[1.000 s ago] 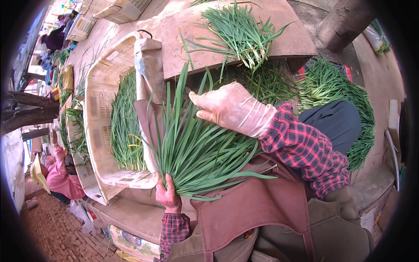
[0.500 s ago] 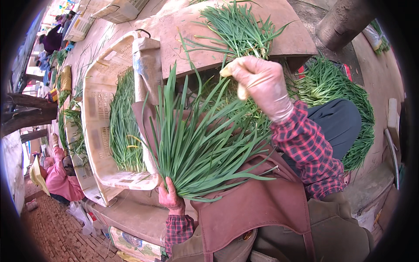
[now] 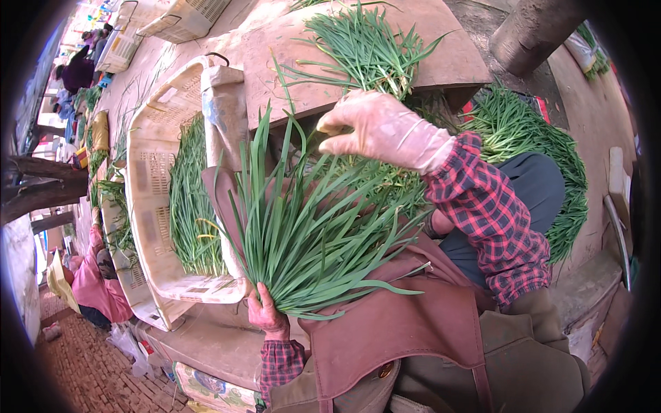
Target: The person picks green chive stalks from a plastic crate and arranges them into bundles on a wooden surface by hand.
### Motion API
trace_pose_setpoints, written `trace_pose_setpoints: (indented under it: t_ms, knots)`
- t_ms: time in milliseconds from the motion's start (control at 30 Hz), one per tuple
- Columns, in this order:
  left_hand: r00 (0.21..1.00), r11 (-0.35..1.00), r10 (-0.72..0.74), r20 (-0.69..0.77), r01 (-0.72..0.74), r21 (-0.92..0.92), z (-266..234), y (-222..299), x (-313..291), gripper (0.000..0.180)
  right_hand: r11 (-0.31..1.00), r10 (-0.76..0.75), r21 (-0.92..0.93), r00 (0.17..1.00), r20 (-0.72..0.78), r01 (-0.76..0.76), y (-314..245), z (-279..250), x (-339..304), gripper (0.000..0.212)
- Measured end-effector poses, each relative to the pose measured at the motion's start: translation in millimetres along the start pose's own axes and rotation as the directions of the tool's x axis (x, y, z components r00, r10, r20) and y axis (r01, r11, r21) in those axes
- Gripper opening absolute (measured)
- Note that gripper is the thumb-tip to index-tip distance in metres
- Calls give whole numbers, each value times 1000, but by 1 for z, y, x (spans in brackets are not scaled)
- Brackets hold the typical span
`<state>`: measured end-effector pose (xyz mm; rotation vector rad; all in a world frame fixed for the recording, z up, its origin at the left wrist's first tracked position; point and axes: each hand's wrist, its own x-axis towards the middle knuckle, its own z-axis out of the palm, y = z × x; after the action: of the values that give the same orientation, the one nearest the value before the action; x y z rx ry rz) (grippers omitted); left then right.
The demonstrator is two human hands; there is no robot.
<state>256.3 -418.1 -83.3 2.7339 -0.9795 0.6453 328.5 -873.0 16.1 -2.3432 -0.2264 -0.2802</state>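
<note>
My bare left hand [image 3: 267, 313] is closed around the base of a fanned bunch of garlic chives [image 3: 310, 241], whose long green leaves spread up and right across my lap. Above those leaves is my right hand [image 3: 385, 131], in a pale, stained glove. Its thumb and forefinger are curved and apart at the upper leaf tips, with nothing visible between them. A brown apron [image 3: 399, 323] covers my lap beneath the bunch. Beyond the right hand, a heap of chives [image 3: 368, 51] lies on a wooden board [image 3: 265, 51].
A white plastic crate [image 3: 148, 158] with chives [image 3: 193, 206] inside stands left of the bunch. Another large chive pile [image 3: 527, 138] lies on the right, by my knee. A tree trunk [image 3: 527, 41] rises at upper right. A person in pink [image 3: 103, 292] sits at far left.
My right hand has moved left and slightly down toward the leaf tips, and its thumb and forefinger now show apart. The left hand still grips the bunch.
</note>
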Motion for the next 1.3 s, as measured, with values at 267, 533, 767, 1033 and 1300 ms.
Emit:
trace_pose_setpoints:
  t_ms: [267, 533, 767, 1033, 1300]
  knots:
    - [999, 999, -4, -41, 2, -48, 1, 4, 7, 52, 995, -18, 90, 976, -217, 38, 9, 69, -1, 17]
    - [999, 999, -16, -44, 13, -53, 6, 2, 1, 51, 954, 250, 243, 916, -313, -177, 31, 3, -12, 18]
    - [999, 999, -9, -47, 8, -38, 5, 1, 2, 53, 999, -16, 37, 995, 103, 12, 21, 9, 20, 44]
    - [1000, 999, -14, -14, 14, -29, 4, 2, -1, 58, 788, 267, 587, 962, -60, -182, 21, 42, 24, 20]
    - [998, 999, -22, -52, 20, -27, 6, 2, 0, 57, 939, 78, 336, 997, 6, -76, 8, -6, 11, 44]
